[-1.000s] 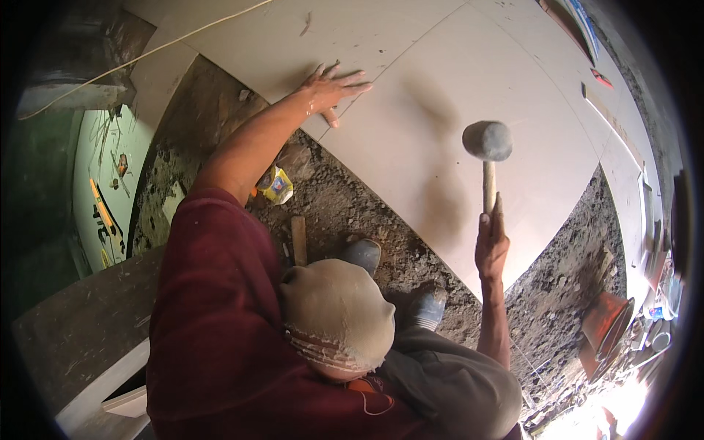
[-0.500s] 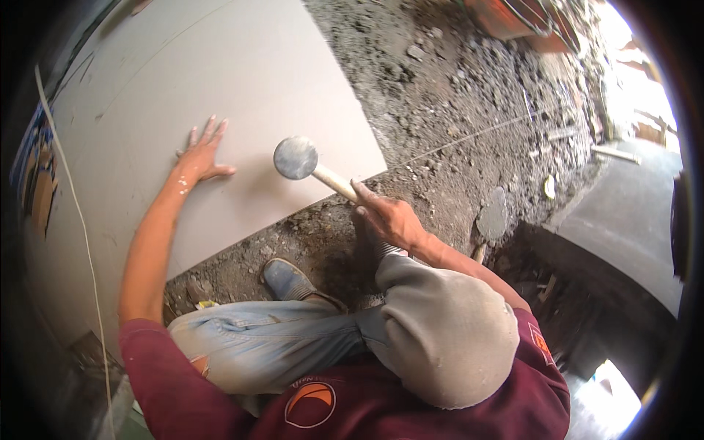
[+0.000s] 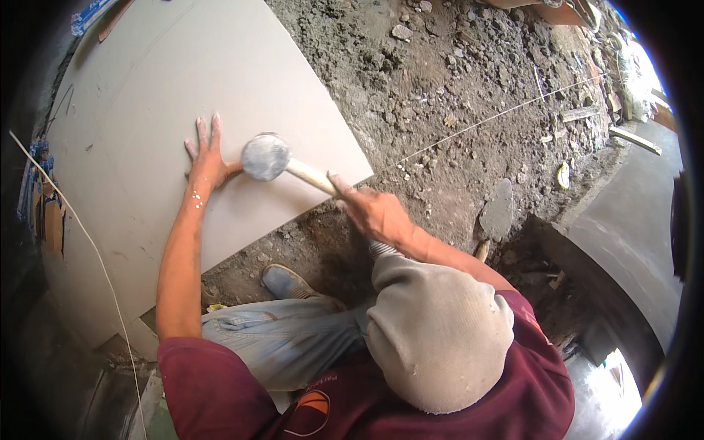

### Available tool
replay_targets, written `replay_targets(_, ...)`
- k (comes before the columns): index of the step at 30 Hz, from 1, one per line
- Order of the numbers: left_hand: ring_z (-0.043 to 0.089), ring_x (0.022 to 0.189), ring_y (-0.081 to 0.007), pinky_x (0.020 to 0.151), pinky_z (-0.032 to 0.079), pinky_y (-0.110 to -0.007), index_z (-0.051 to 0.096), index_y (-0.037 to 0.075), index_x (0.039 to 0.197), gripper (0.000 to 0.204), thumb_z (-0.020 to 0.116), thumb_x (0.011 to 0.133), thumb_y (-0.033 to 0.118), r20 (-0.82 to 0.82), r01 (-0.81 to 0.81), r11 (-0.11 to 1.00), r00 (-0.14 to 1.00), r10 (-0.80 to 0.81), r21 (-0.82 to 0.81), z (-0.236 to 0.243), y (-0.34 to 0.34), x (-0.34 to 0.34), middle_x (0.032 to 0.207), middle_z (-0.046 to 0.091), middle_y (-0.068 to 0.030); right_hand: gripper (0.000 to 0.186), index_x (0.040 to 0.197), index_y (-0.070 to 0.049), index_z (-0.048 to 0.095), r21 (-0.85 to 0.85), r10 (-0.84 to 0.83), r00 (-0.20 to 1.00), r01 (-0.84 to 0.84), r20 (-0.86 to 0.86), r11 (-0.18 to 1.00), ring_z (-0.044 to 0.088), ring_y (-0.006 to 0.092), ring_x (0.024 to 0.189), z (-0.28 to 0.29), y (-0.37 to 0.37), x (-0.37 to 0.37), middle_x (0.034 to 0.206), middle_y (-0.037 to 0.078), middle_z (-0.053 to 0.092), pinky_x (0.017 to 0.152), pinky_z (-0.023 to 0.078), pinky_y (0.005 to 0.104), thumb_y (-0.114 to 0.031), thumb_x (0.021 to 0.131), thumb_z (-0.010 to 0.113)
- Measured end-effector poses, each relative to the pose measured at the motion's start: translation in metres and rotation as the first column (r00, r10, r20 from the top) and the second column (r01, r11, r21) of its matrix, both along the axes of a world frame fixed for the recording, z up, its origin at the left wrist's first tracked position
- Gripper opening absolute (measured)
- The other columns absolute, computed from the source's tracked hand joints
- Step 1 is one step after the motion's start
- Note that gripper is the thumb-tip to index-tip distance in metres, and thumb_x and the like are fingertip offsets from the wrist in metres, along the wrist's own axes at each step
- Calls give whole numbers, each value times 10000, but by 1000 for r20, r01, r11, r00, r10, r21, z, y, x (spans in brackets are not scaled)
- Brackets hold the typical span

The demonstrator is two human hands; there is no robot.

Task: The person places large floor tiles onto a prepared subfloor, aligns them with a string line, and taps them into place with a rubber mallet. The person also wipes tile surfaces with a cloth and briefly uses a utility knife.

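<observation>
The left hand [image 3: 208,166], spread on the tile [image 3: 271,99], might get hit, as the right hand [image 3: 377,215] grips the mallet [image 3: 266,156] so near.

Light's pouring in from the right, totally blown out at that edge, while the left is pretty murky. Pale tile [image 3: 161,81] looks bright, with a soft shadow near the mallet [image 3: 265,156]. Fisheye bends the tile's edges, black corners too.
</observation>
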State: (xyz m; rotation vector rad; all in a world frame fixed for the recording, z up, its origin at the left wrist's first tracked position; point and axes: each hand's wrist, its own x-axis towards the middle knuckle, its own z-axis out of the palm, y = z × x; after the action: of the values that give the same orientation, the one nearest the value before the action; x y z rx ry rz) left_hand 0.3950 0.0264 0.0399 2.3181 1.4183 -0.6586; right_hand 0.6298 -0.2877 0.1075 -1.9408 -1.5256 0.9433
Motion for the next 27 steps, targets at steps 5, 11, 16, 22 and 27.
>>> replay_targets(5, -7, 1482, -557, 1070, 285, -777, -1, 343, 1607, 1374, 897, 588, 553, 69, 342, 915, 929, -364, 214, -21, 5, -19, 1683, -68, -114, 601, 1545, -278, 341, 10, -2, 999, 2, -35, 1000, 625, 380, 603, -4, 18, 4, 757, 169, 633, 574, 525, 485, -294, 996, 585)
replay_targets(11, -11, 1481, -562, 1135, 240, -716, -35, 291, 1610, 1475, 886, 520, 663, -80, 8, 1000, 997, -8, -2, -24, 37, 5, 1675, -112, -141, 610, 1534, -183, 373, 217, 2, 990, 29, -144, 976, 642, 411, 661, 4, 84, 17, 772, 189, 654, 604, 516, 503, -242, 979, 619)
replay_targets(16, 15, 1477, -565, 1126, 255, -723, -51, 296, 1607, 1484, 883, 517, 674, 14, -15, 999, 1000, 14, 32, -7, 77, 40, 1675, -109, -135, 597, 1536, -136, 381, 224, -70, 982, 108, -174, 969, 679, 397, 735, 17, 120, 17, 889, 232, 692, 656, 542, 440, -157, 987, 614)
replay_targets(22, 32, 1490, -531, 1080, 305, -758, -48, 340, 1602, 1417, 876, 571, 642, -113, -226, 972, 969, 218, -64, 33, 87, 70, 1684, -96, -64, 584, 1528, -182, 367, -153, -73, 997, 78, 40, 985, 651, 423, 660, 14, 173, 31, 766, 217, 657, 609, 515, 522, -265, 995, 590)
replay_targets(27, 21, 1483, -551, 1076, 311, -759, 54, 319, 1609, 1339, 874, 595, 618, -84, -165, 986, 983, 162, -25, 19, 93, 60, 1685, -95, -47, 546, 1502, -181, 413, 240, -51, 997, 63, -58, 969, 649, 427, 677, 14, 179, 37, 810, 222, 670, 617, 513, 516, -306, 998, 580)
